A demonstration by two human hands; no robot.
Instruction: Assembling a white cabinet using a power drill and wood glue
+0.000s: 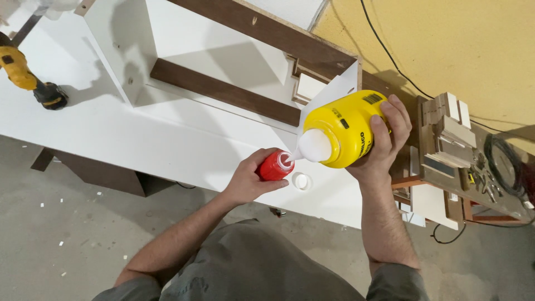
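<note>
Hands number two: right hand (pixel 384 142) grips one tilted yellow bottle (pixel 340 129), its white nozzle at one red bottle (pixel 275 166) held by left hand (pixel 245 181), near the white board's (pixel 139 139) front edge, one white cap (pixel 301 181) beside

We hold our left hand (pixel 245 181) low, fingers curled shut, forearm bare. Our right hand (pixel 384 142) sits higher, fingers wrapped wide, wrist bent inward
</note>
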